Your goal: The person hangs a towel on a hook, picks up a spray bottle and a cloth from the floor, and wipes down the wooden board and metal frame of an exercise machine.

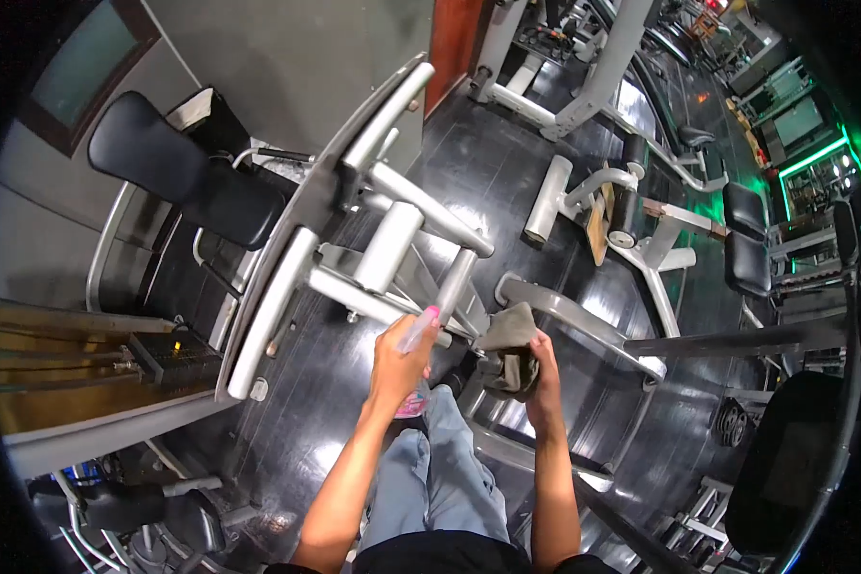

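My left hand [399, 365] is closed around the neck of a spray bottle [414, 402]. The bottle's pink nozzle tip points up and away from me, and its pinkish body shows partly below my hand. In front of the nozzle is a silver tube [457, 277] of a gym machine; whether they touch I cannot tell. My right hand [544, 379] grips a folded olive-grey cloth [509, 330], thumb on its near side. The cloth is held above the machine's lower frame, apart from the bottle.
Thick silver bars [392, 247] of the machine stand ahead to the left, beside a black padded seat [234, 203]. A curved metal frame [560, 308] crosses the dark floor [493, 143] on the right. Another padded machine [746, 237] and a weight stack [172, 359] flank the area.
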